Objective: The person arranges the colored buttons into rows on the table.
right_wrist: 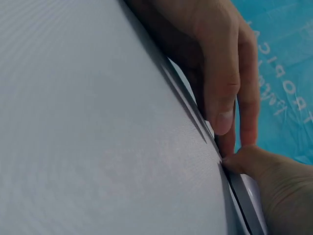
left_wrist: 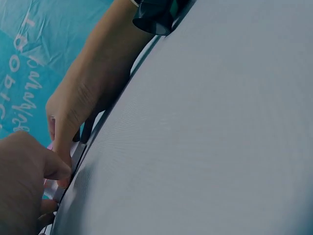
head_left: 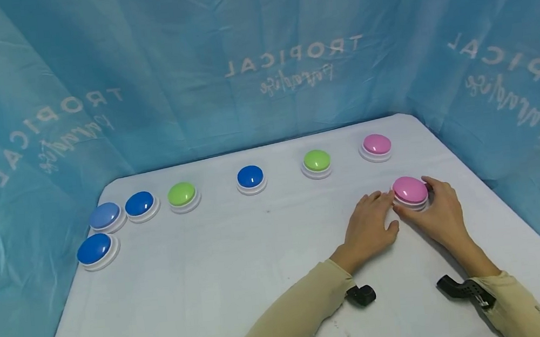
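A pink push button (head_left: 410, 190) with a white base sits on the right part of the white table. My right hand (head_left: 443, 217) grips it from the right, thumb at the near side and a finger at the far side. At its left edge, my left hand (head_left: 369, 225) touches the base with its fingertips, the thumb held apart. In the left wrist view, the right hand (left_wrist: 80, 98) reaches down beside the left hand (left_wrist: 22, 171); the button is mostly hidden. The right wrist view shows the left hand's fingers (right_wrist: 222, 98) near the right thumb (right_wrist: 244, 159).
Along the back stand another pink button (head_left: 377, 144), a green button (head_left: 317, 160), a blue button (head_left: 250, 177) and a second green button (head_left: 182, 194). Several blue buttons (head_left: 139, 204) cluster at the left edge. Blue printed curtains (head_left: 264, 104) surround the white table (head_left: 204, 294).
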Demonstrator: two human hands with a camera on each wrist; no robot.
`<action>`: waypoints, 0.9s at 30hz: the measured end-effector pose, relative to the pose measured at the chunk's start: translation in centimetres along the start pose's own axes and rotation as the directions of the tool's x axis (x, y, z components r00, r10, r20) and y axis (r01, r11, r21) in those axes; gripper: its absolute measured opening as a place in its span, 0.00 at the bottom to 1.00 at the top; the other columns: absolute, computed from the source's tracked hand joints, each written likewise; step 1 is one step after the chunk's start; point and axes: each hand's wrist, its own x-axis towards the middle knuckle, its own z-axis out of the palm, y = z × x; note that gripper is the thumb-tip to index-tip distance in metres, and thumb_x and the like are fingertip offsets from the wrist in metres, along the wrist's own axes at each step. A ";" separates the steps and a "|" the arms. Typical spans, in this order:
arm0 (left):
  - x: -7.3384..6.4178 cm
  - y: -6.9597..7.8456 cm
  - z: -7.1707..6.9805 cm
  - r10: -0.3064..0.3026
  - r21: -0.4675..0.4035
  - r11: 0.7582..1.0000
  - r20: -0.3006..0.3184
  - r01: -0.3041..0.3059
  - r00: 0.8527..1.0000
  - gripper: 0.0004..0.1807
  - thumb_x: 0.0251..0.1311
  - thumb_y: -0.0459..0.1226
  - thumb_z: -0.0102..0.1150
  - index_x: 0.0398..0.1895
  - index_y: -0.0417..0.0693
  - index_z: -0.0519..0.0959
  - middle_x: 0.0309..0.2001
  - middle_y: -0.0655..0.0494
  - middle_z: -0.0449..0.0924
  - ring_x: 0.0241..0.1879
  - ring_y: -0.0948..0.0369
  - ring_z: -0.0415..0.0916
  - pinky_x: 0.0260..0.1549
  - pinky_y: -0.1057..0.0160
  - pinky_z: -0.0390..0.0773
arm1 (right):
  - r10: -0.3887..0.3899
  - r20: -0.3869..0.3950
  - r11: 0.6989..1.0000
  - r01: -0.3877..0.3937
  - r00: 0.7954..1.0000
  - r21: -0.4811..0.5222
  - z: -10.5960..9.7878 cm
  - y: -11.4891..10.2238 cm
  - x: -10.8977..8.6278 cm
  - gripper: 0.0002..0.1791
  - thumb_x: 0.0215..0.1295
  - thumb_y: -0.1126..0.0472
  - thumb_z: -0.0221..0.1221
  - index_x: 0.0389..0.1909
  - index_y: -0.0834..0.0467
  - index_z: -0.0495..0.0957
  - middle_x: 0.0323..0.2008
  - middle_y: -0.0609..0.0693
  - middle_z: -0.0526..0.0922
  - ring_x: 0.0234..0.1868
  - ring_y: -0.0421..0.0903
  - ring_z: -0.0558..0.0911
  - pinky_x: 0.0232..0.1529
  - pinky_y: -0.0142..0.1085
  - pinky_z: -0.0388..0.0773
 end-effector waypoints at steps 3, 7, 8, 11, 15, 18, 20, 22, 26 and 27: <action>-0.2 -0.2 0.1 0.026 -0.090 0.995 -0.094 -0.035 0.995 0.23 0.65 0.43 0.64 0.64 0.56 0.82 0.63 0.63 0.84 0.69 0.64 0.76 0.73 0.68 0.67 | 0.021 -0.009 1.000 -0.021 1.000 0.006 0.0 -0.3 -0.2 0.54 0.49 0.54 0.80 0.72 0.74 0.64 0.60 0.76 0.73 0.60 0.72 0.70 0.54 0.68 0.68; -0.2 -0.3 0.1 0.049 -0.123 0.990 -0.135 -0.066 0.990 0.19 0.63 0.42 0.65 0.58 0.54 0.85 0.59 0.61 0.86 0.65 0.63 0.79 0.69 0.69 0.71 | 0.038 0.002 0.999 -0.038 0.999 -0.006 -0.1 -0.6 -0.3 0.54 0.50 0.55 0.79 0.73 0.74 0.63 0.61 0.77 0.71 0.61 0.72 0.70 0.55 0.69 0.68; -0.2 -0.3 0.1 0.052 -0.120 0.990 -0.135 -0.068 0.990 0.20 0.63 0.42 0.65 0.59 0.54 0.85 0.60 0.61 0.86 0.65 0.63 0.79 0.69 0.69 0.71 | 0.036 0.002 0.999 -0.036 0.999 -0.007 -0.2 -0.6 -0.3 0.54 0.50 0.55 0.79 0.73 0.74 0.62 0.61 0.77 0.71 0.61 0.73 0.70 0.55 0.70 0.68; -0.2 -0.4 -0.1 0.055 -0.105 0.992 -0.105 -0.066 0.993 0.22 0.64 0.42 0.64 0.62 0.53 0.84 0.63 0.61 0.85 0.68 0.63 0.77 0.71 0.68 0.69 | 0.030 0.003 1.000 -0.030 1.000 -0.005 -0.2 -0.6 -0.2 0.55 0.50 0.55 0.79 0.73 0.74 0.62 0.61 0.77 0.71 0.61 0.73 0.70 0.56 0.70 0.68; -0.2 -0.4 -0.2 0.055 -0.067 0.996 -0.045 -0.058 0.997 0.26 0.66 0.43 0.63 0.68 0.53 0.81 0.68 0.62 0.81 0.73 0.64 0.72 0.75 0.67 0.64 | 0.041 0.011 0.999 -0.041 0.999 0.008 -0.1 -0.4 -0.1 0.56 0.51 0.54 0.79 0.75 0.73 0.59 0.62 0.77 0.70 0.62 0.73 0.69 0.58 0.71 0.67; -0.4 -0.3 -0.2 0.063 -0.052 0.997 -0.011 -0.064 0.998 0.27 0.67 0.43 0.61 0.70 0.53 0.79 0.70 0.63 0.79 0.75 0.64 0.70 0.76 0.68 0.62 | 0.053 0.015 0.998 -0.053 0.998 0.015 -0.1 -0.2 -0.3 0.58 0.51 0.53 0.79 0.76 0.73 0.58 0.61 0.76 0.70 0.61 0.72 0.70 0.58 0.71 0.67; -0.7 -0.4 -0.4 0.078 -0.049 0.996 0.001 -0.077 0.997 0.27 0.68 0.43 0.61 0.70 0.52 0.79 0.71 0.62 0.79 0.75 0.64 0.69 0.77 0.67 0.61 | 0.046 -0.011 0.999 -0.046 0.999 0.017 -0.1 -0.3 -0.4 0.58 0.52 0.52 0.79 0.76 0.72 0.57 0.62 0.75 0.70 0.62 0.71 0.70 0.58 0.70 0.68; -1.2 -0.5 -0.6 0.096 -0.049 0.994 0.008 -0.095 0.995 0.26 0.69 0.42 0.60 0.69 0.51 0.80 0.71 0.61 0.78 0.76 0.63 0.68 0.78 0.66 0.60 | 0.006 -0.098 0.999 -0.002 0.995 0.040 -0.1 -0.7 -0.4 0.56 0.52 0.52 0.78 0.76 0.70 0.60 0.63 0.73 0.71 0.64 0.69 0.70 0.61 0.68 0.69; -2.7 -1.2 -1.1 0.157 -0.059 0.986 0.002 -0.157 0.988 0.24 0.70 0.41 0.59 0.68 0.50 0.81 0.71 0.58 0.79 0.76 0.62 0.69 0.78 0.65 0.60 | -0.169 -0.331 0.970 0.217 0.928 0.112 0.2 -2.7 -0.4 0.46 0.53 0.54 0.74 0.72 0.65 0.70 0.65 0.66 0.76 0.67 0.65 0.73 0.73 0.50 0.71; -3.0 -1.5 -1.1 0.171 -0.072 0.983 -0.009 -0.171 0.985 0.24 0.69 0.41 0.60 0.68 0.50 0.81 0.70 0.58 0.79 0.75 0.62 0.69 0.78 0.66 0.60 | -0.225 -0.360 0.950 0.286 0.906 0.127 0.4 -3.5 -0.5 0.42 0.53 0.56 0.73 0.70 0.65 0.73 0.64 0.65 0.78 0.66 0.64 0.75 0.74 0.43 0.70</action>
